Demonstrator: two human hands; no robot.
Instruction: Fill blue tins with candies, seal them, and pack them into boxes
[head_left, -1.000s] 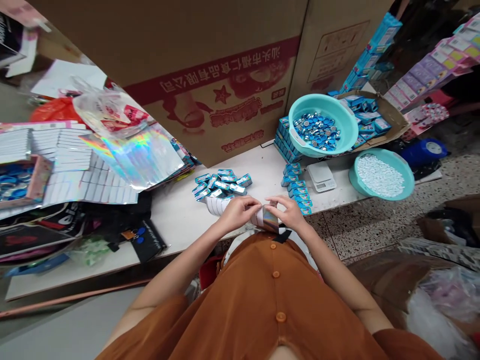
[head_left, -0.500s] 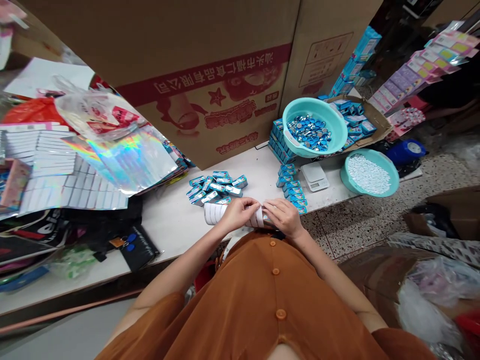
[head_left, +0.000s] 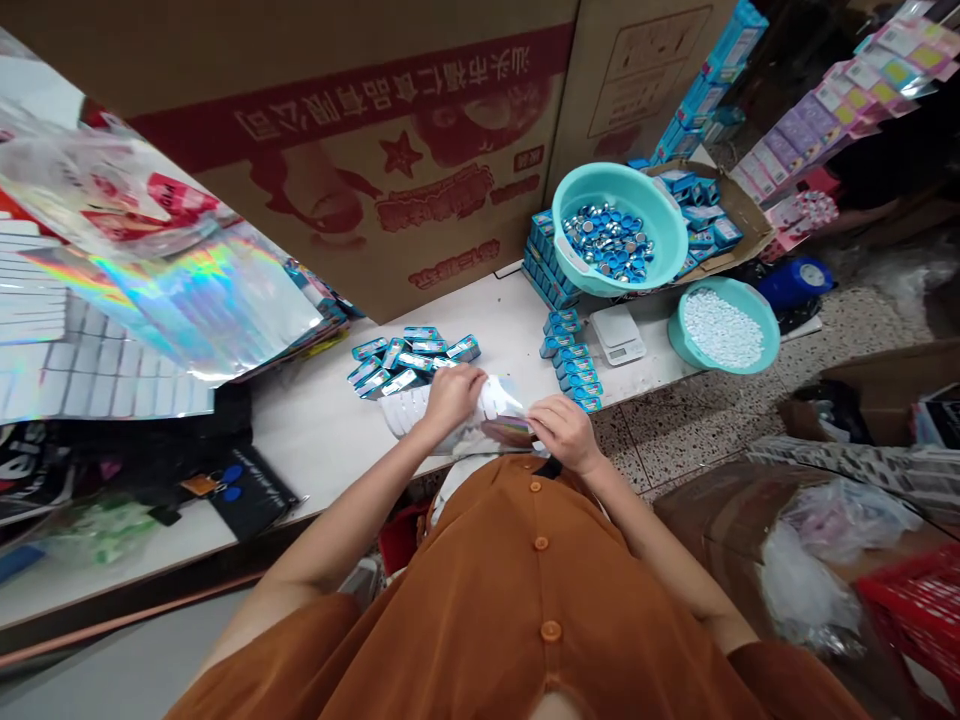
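Note:
A curled white sheet of labels (head_left: 497,398), shiny in places and marked off in rows, hangs between my hands at the table's front edge. My left hand (head_left: 453,396) is closed on its upper middle, and one end of the sheet sticks out to the left beneath the wrist. With thumb and fingers pinched, my right hand (head_left: 564,430) grips the sheet's right edge. Just beyond my left hand lies a loose pile of small blue boxes (head_left: 412,358). A row of similar blue boxes (head_left: 574,365) stands beyond my right hand.
A large cardboard carton (head_left: 337,200) walls off the back. At right are a turquoise basin (head_left: 675,235) of blue-and-silver pieces, a small white scale (head_left: 619,335) and another basin (head_left: 772,345) of white pellets. Shiny sheets (head_left: 247,310) are stacked at left.
My hands were close together on the sheet and are now farther apart, with more of it showing between them. The view has shifted, so the table things appear farther left.

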